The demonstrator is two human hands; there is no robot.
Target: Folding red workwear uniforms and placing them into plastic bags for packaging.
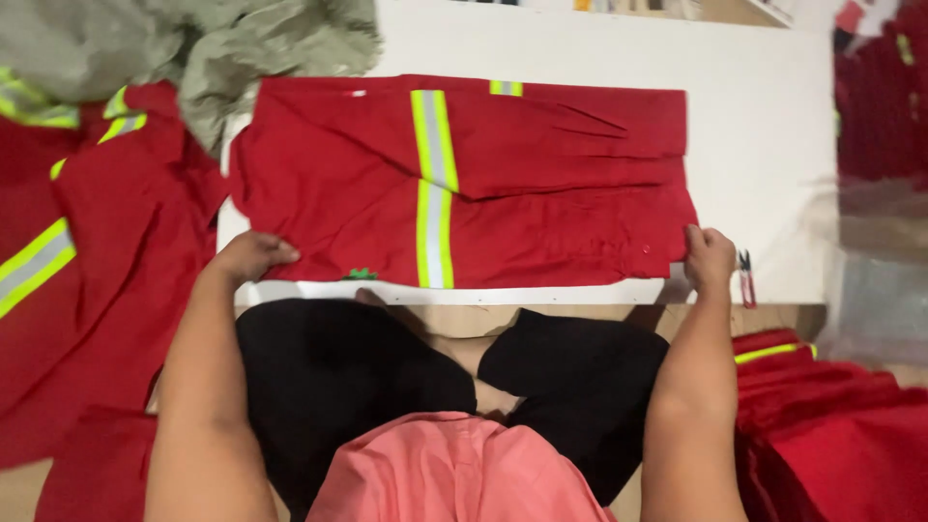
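Note:
A folded red work garment (541,193) with a yellow and silver reflective stripe (433,184) lies flat on a low white board (764,116). My left hand (249,256) grips its near left corner. My right hand (710,257) grips its near right corner. Both hands hold the cloth at the board's near edge. My crossed legs in black trousers (338,377) are below the board.
More red garments with reflective stripes (87,251) are heaped at the left. A grey-green cloth (222,48) lies at the top left. A stack of folded red garments (831,425) sits at the lower right. Small snips (746,275) lie by my right hand.

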